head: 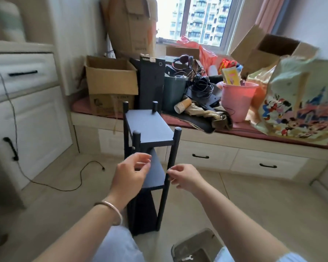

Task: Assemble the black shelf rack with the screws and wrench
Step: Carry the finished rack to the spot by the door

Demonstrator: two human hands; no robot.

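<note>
Black shelf rack [150,127] upright on the floor at 12 o'clock, three shelves between four posts. Left hand [130,173] at 10 o'clock of the middle shelf, fingers loosely curled, grip narrow, holding nothing. Right hand [184,176] just beside the front right post at 2 o'clock, fingertips nearly pinched, contact unclear. Wrench [187,259] in the grey tray [197,242] at 5 o'clock

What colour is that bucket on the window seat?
Pink. The bucket shows in the head view, right of the black shelf rack.
</note>
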